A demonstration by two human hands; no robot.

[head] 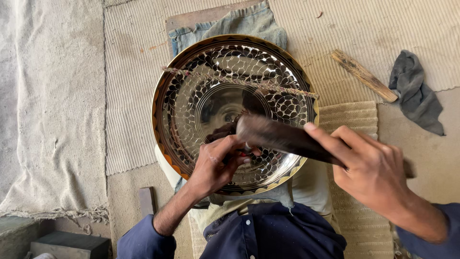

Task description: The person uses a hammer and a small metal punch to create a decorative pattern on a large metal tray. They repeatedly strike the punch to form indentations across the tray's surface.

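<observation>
A large shiny metal plate (191, 76) with a chased scale pattern and a brass-coloured rim rests tilted on my lap. A thin braided cord (206, 76) runs across its upper face. My left hand (215, 165) is pinched on a small tool set against the plate's lower middle; the tool itself is mostly hidden by my fingers. My right hand (371, 168) grips a dark hammer (282, 136), blurred, whose head sits just above my left hand's fingers.
A wooden stick (364, 76) and a grey rag (417, 93) lie on the woven mat (373, 29) at the right. A folded denim cloth (249, 21) lies behind the plate. Dark blocks (72, 244) sit on the floor at bottom left.
</observation>
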